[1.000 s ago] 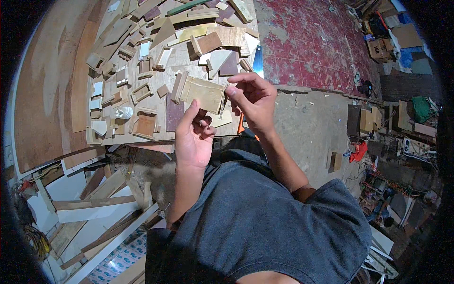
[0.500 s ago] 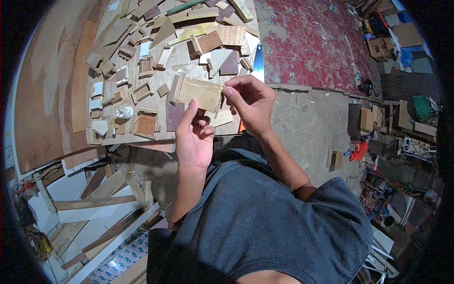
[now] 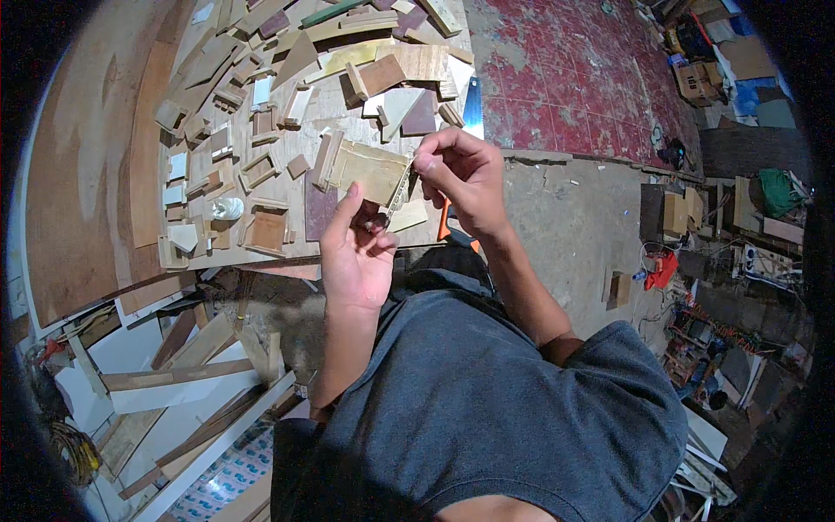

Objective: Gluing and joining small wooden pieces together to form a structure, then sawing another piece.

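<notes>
My left hand (image 3: 355, 252) grips a small pale wooden panel (image 3: 370, 170) from below, thumb on its face and fingers curled under. A thicker wooden strip (image 3: 326, 161) runs along the panel's left end. The panel's right edge looks rough and jagged, with a thin line along it. At the upper right corner of that edge my right hand (image 3: 465, 178) is closed in a pinch of thumb and index finger. Whatever sits between those fingertips is too small to make out. Below the panel, a dark red board (image 3: 322, 209) lies on the worktable (image 3: 287, 157).
Small wooden box-like pieces (image 3: 265, 230) and offcuts cover the worktable. A clear plastic-looking item (image 3: 228, 209) lies among them. A saw with a blue blade (image 3: 473, 109) and orange handle (image 3: 448, 224) lies at the table's right edge. Scrap boards (image 3: 183, 378) are piled at lower left.
My right hand has shifted slightly, still pinching at the panel's right edge. The panel has tilted a little, and its jagged edge shows more. My left hand keeps its grip.
</notes>
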`<state>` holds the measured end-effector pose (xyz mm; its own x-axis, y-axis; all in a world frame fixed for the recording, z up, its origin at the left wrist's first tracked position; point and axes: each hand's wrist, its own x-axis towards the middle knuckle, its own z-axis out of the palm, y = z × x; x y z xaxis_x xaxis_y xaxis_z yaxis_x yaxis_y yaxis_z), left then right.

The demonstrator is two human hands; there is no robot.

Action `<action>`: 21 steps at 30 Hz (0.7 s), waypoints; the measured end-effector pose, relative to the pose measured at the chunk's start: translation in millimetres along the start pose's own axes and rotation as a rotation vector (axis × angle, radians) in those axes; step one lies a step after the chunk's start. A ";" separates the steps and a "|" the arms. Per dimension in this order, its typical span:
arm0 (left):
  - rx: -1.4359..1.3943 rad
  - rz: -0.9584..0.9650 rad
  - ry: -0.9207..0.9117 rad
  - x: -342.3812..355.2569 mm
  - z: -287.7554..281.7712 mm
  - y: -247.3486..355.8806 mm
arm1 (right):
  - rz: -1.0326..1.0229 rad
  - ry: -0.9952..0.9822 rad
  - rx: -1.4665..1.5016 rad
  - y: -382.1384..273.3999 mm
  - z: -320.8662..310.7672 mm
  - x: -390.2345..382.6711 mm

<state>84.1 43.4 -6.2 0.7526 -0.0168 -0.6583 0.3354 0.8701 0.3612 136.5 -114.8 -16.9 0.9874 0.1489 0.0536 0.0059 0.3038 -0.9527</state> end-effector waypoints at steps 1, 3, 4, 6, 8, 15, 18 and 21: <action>0.006 -0.006 0.000 0.1 1.7 -0.1 | 0.001 0.002 0.000 -0.7 -1.1 0.6; 0.011 -0.010 0.002 -0.2 1.6 -0.2 | -0.021 -0.028 0.022 -2.5 -2.7 1.9; 0.006 -0.016 -0.013 0.5 -0.2 -0.3 | -0.020 -0.028 0.023 -3.0 -3.3 2.0; 0.003 -0.024 -0.029 0.9 0.2 -0.4 | -0.003 -0.041 0.019 -3.8 -4.8 2.5; 0.008 -0.036 -0.012 0.1 3.9 -0.1 | 0.013 -0.039 0.035 -5.8 -5.7 3.1; -0.013 -0.051 -0.008 2.8 5.9 2.2 | 0.045 -0.073 -0.023 -11.0 -10.7 10.0; -0.007 -0.045 0.005 3.6 7.7 2.5 | 0.018 -0.037 -0.065 -9.3 -9.0 11.4; -0.025 -0.057 -0.015 6.6 5.8 3.5 | -0.125 0.050 -0.236 -11.1 1.3 9.8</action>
<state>93.5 43.4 -5.5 0.7414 -0.0739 -0.6670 0.3635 0.8797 0.3066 146.0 -115.6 -5.4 0.9832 0.0754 0.1660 0.1593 0.0881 -0.9833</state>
